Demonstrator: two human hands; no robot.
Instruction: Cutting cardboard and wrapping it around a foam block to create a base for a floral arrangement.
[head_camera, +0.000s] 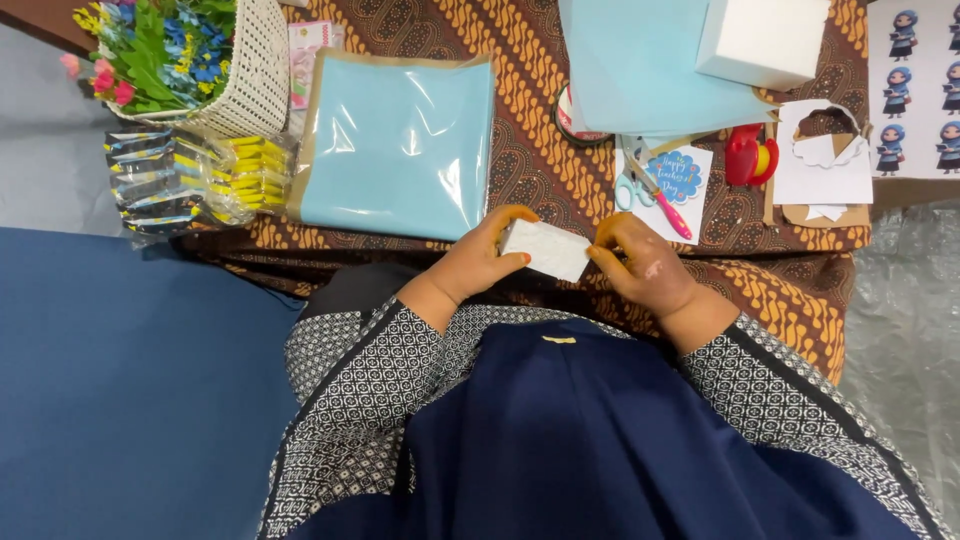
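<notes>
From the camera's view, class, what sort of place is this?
Probably a home craft table. A batik-patterned cloth covers it, with scissors, light blue paper sheets and a red tape dispenser laid out. Both hands hold a small white block.

Dark blue top with a small gold pin on the chest. Black sleeves covered in tiny white squares, striped edging at the cuffs. Bare left hand (480, 262), right hand (640, 265).
</notes>
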